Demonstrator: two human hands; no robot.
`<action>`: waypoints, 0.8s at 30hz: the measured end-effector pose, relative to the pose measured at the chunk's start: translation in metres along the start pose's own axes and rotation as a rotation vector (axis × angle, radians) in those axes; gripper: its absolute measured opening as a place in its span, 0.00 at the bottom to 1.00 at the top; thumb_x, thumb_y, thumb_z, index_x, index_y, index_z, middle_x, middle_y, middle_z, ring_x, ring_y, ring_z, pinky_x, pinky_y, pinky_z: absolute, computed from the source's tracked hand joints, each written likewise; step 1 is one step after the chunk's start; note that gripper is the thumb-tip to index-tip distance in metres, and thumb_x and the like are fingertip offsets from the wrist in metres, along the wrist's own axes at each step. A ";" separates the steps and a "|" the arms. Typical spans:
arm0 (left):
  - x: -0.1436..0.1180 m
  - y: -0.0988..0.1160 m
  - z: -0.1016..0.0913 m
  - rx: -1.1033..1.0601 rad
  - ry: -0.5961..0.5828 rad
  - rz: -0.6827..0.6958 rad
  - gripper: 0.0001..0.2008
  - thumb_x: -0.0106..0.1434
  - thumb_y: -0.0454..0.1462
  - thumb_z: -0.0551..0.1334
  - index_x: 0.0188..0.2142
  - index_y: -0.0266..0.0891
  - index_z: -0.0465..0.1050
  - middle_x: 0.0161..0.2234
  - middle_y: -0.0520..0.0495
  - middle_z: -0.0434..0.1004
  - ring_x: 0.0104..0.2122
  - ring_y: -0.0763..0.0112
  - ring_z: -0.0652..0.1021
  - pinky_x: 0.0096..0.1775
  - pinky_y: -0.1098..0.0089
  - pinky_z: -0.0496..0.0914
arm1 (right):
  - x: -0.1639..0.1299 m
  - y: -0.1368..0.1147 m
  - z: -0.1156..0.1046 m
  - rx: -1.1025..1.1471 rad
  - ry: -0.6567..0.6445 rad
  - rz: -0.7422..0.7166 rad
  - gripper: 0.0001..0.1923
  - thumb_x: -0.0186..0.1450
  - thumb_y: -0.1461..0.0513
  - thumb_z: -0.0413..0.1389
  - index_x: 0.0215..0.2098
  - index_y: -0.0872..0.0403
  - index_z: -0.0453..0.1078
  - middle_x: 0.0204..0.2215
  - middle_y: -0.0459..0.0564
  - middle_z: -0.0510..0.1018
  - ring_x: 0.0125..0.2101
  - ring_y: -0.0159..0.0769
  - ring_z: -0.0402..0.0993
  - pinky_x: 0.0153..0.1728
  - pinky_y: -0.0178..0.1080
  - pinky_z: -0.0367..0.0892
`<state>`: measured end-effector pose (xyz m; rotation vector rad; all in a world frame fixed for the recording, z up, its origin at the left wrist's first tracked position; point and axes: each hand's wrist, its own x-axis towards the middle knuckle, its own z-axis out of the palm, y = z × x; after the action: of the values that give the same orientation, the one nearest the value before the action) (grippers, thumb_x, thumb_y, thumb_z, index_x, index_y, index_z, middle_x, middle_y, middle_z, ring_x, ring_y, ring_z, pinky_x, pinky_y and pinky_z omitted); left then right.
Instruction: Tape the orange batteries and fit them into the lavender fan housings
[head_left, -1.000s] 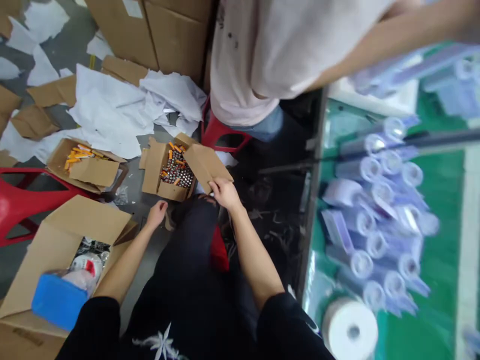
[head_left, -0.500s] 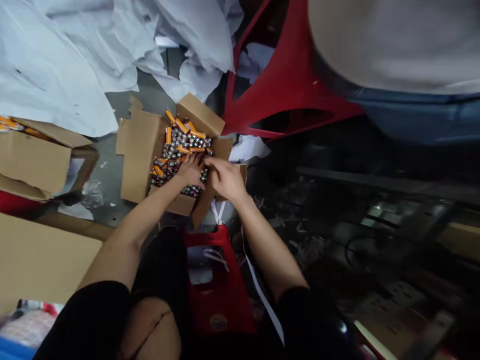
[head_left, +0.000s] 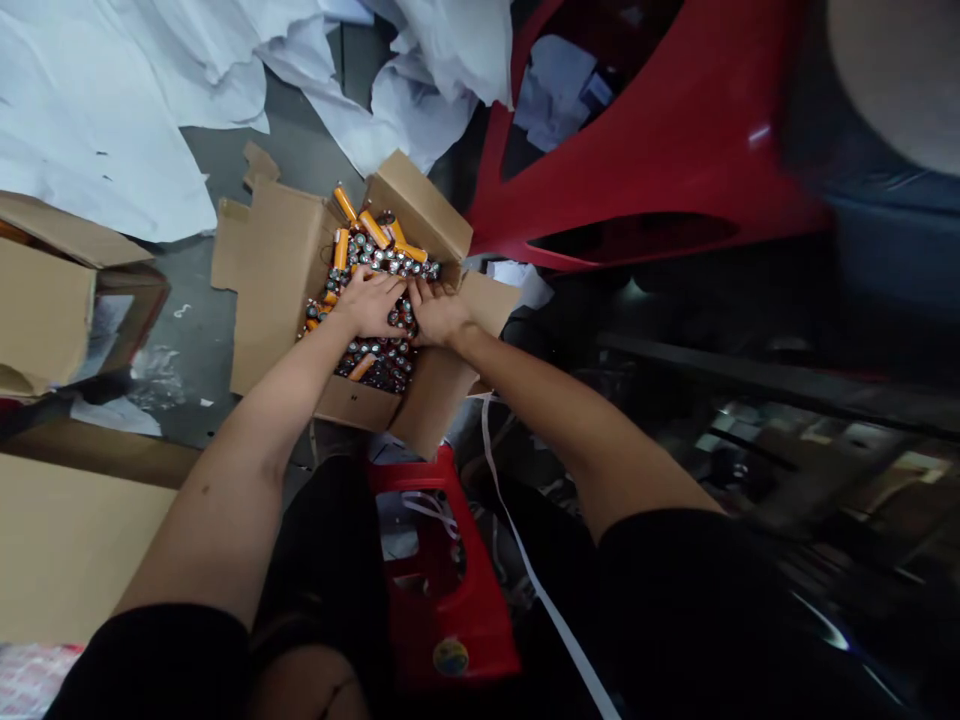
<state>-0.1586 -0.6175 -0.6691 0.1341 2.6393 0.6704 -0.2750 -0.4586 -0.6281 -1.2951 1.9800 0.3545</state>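
An open cardboard box [head_left: 274,280] on the floor is full of orange batteries [head_left: 373,228], many standing on end with silver tops showing. My left hand [head_left: 369,300] and my right hand [head_left: 437,310] are both down in the box, side by side, fingers curled into the pile of batteries. Whether the fingers have closed around any batteries is hidden by the backs of the hands.
A red plastic stool [head_left: 442,570] stands between my knees. A larger red stool [head_left: 645,170] sits behind the box, with another person seated on it at top right. White paper sheets [head_left: 112,110] and other cardboard boxes [head_left: 52,300] lie on the left.
Both hands have come from the box's flaps down into the batteries and pushed further in. The view has dropped from the green table to the floor and drawn closer to the box.
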 end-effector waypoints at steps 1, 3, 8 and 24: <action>-0.003 0.003 -0.001 0.003 -0.001 -0.010 0.48 0.68 0.59 0.66 0.76 0.30 0.64 0.70 0.28 0.74 0.68 0.39 0.73 0.72 0.43 0.55 | 0.000 -0.001 0.000 0.007 0.010 -0.004 0.66 0.62 0.48 0.73 0.83 0.68 0.45 0.81 0.79 0.53 0.73 0.72 0.65 0.75 0.63 0.61; -0.017 0.016 -0.001 0.017 0.003 -0.040 0.48 0.70 0.61 0.65 0.77 0.31 0.62 0.71 0.27 0.72 0.69 0.38 0.71 0.72 0.43 0.55 | -0.002 -0.005 -0.001 0.020 0.000 0.001 0.65 0.62 0.48 0.73 0.83 0.65 0.46 0.82 0.77 0.52 0.71 0.70 0.68 0.73 0.61 0.65; -0.048 0.048 0.005 0.044 -0.047 -0.207 0.52 0.66 0.66 0.68 0.77 0.37 0.65 0.77 0.28 0.62 0.74 0.29 0.62 0.70 0.42 0.62 | -0.019 -0.027 0.006 0.005 0.034 0.036 0.46 0.72 0.58 0.65 0.83 0.53 0.52 0.82 0.70 0.54 0.77 0.72 0.60 0.73 0.65 0.64; -0.035 0.039 0.012 -0.011 -0.121 -0.203 0.29 0.68 0.57 0.69 0.61 0.47 0.84 0.70 0.34 0.69 0.72 0.20 0.61 0.59 0.32 0.72 | -0.021 -0.028 0.010 0.153 -0.026 -0.054 0.28 0.81 0.66 0.41 0.69 0.53 0.76 0.76 0.65 0.67 0.72 0.65 0.67 0.60 0.60 0.79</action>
<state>-0.1224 -0.5845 -0.6478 -0.0935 2.4903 0.5893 -0.2416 -0.4517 -0.6158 -1.2377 1.9069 0.1895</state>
